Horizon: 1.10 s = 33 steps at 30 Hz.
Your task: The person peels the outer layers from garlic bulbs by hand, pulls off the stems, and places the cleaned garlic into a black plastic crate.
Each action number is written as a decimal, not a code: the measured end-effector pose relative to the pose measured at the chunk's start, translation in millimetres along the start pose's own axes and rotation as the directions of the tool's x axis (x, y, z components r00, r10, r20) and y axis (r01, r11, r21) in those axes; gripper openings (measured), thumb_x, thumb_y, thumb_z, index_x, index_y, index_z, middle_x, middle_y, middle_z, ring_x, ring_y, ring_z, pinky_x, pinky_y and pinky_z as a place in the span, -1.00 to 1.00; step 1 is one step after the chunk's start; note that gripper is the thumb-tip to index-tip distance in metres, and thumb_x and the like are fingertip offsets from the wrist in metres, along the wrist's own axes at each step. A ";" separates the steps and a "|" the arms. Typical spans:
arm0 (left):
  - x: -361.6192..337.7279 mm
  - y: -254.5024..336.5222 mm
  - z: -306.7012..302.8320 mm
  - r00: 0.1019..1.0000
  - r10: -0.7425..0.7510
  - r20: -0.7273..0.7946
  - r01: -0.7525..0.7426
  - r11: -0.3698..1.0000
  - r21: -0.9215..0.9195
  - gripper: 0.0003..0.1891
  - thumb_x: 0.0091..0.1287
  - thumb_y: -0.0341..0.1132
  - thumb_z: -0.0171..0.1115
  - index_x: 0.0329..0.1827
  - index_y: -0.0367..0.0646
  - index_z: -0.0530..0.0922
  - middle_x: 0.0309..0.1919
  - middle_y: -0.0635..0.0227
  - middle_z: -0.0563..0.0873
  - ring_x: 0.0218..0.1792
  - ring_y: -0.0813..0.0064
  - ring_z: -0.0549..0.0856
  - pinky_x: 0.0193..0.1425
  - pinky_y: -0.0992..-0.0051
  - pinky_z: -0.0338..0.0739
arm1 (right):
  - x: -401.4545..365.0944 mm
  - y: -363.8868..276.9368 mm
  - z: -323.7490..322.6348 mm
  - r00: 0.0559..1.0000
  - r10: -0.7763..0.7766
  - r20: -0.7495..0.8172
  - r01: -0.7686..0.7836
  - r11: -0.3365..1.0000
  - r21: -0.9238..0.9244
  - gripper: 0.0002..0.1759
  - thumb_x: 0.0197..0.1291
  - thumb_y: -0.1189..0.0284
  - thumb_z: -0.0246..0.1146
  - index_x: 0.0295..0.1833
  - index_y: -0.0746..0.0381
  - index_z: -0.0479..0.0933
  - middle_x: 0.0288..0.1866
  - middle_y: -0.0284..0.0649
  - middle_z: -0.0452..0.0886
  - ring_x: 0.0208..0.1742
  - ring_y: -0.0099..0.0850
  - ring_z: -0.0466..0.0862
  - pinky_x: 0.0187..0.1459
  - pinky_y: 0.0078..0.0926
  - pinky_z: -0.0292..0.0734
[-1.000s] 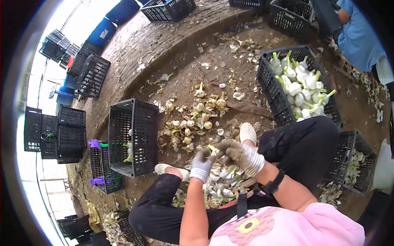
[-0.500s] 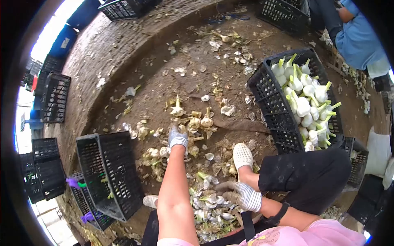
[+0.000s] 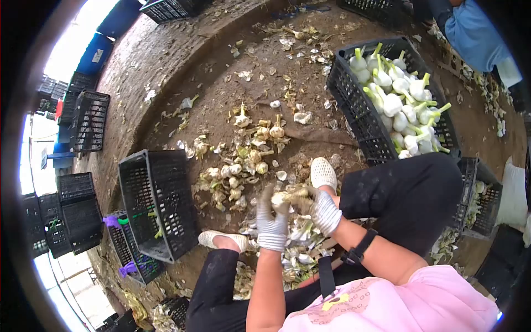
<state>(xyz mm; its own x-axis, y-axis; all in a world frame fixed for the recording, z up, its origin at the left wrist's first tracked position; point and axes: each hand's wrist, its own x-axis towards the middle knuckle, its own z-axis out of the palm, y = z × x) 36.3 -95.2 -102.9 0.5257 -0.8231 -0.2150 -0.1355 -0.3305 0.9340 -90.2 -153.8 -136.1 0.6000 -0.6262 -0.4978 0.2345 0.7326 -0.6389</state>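
My gloved left hand (image 3: 271,224) is raised above the peelings, its fingers closed round a garlic bulb (image 3: 281,197). From the other side my gloved right hand (image 3: 325,212) meets it, with its fingers at the stem end; they are partly blurred. Beyond my hands, untrimmed garlic bulbs (image 3: 234,169) lie on the dirt floor. Below them spreads a heap of garlic skins and leaves (image 3: 301,259), between my legs. A black plastic crate (image 3: 357,119) at the right holds many clean white garlic bulbs (image 3: 394,105) with short green stems.
A black crate (image 3: 180,207) stands tilted at my left, with another crate (image 3: 119,243) behind it bearing purple ties. A further crate (image 3: 481,202) stands by my right knee. Someone in a blue top (image 3: 478,36) sits at upper right. Scraps litter the dirt floor (image 3: 221,105).
My left hand has come back from the bulbs on the floor to my right hand, bringing a garlic bulb. My right hand has risen from the peelings to meet it. The view has shifted.
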 end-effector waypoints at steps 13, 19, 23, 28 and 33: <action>-97.7 75.5 -0.7 0.884 0.466 -0.025 -0.318 0.640 0.700 -0.35 -0.15 -0.45 0.41 0.10 -0.26 0.40 -0.06 -0.01 0.50 -0.06 0.02 0.52 0.03 0.24 0.43 | -55.0 -49.2 25.1 0.929 0.185 0.322 -0.201 0.979 0.016 -0.39 -0.06 0.25 0.39 0.04 0.32 0.30 -0.09 -0.22 0.43 -0.11 -0.44 0.46 -0.14 -0.49 0.40; -100.9 78.6 -14.7 0.894 0.448 -0.008 -0.336 0.681 0.651 -0.42 -0.15 -0.50 0.37 0.04 -0.25 0.43 -0.08 0.06 0.52 -0.08 0.15 0.55 0.02 0.33 0.45 | -50.8 -30.6 16.6 0.910 0.163 0.381 -0.185 0.983 0.020 -0.67 0.06 0.38 0.32 -0.08 0.29 0.48 -0.26 -0.31 0.58 -0.26 -0.56 0.56 -0.26 -0.61 0.49; -103.2 70.7 -17.2 0.994 -0.011 -0.106 -0.010 0.982 -0.188 -0.52 0.02 -0.46 0.28 0.05 -0.27 0.37 -0.20 0.23 0.57 -0.28 0.37 0.62 -0.21 0.46 0.57 | -61.3 -41.3 27.6 0.931 0.043 0.363 0.037 0.977 -0.209 -0.70 0.04 0.45 0.32 -0.11 0.31 0.50 -0.23 -0.31 0.59 -0.21 -0.58 0.56 -0.17 -0.59 0.48; -94.1 62.6 -27.4 0.971 -0.201 0.129 0.234 0.688 -0.687 -0.50 0.14 -0.13 0.13 0.08 -0.22 0.34 -0.17 0.17 0.57 -0.31 0.35 0.65 -0.38 0.47 0.61 | -69.4 -45.9 32.8 0.924 0.048 0.379 -0.050 0.999 -0.004 -0.64 0.03 0.48 0.32 -0.03 0.31 0.47 -0.14 -0.29 0.59 -0.12 -0.52 0.57 -0.07 -0.55 0.50; -80.6 11.7 -16.5 0.965 0.246 -0.086 -0.251 0.967 -0.045 -0.51 0.27 -0.43 0.05 0.28 -0.14 0.22 0.06 0.23 0.47 -0.20 0.52 0.57 -0.23 0.59 0.54 | -38.7 -34.0 -5.1 0.762 -0.151 0.630 -0.155 0.901 0.404 -0.47 0.10 0.26 0.26 0.12 0.34 0.38 0.01 -0.10 0.52 0.02 -0.33 0.54 0.02 -0.38 0.47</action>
<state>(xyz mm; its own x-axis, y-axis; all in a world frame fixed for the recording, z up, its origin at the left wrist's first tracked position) 6.2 -25.0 -69.9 0.5465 -0.8361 0.0470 -0.2247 -0.0923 0.9701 -125.3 -155.9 -98.2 0.9035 -0.4198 0.0862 0.4271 0.8655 -0.2617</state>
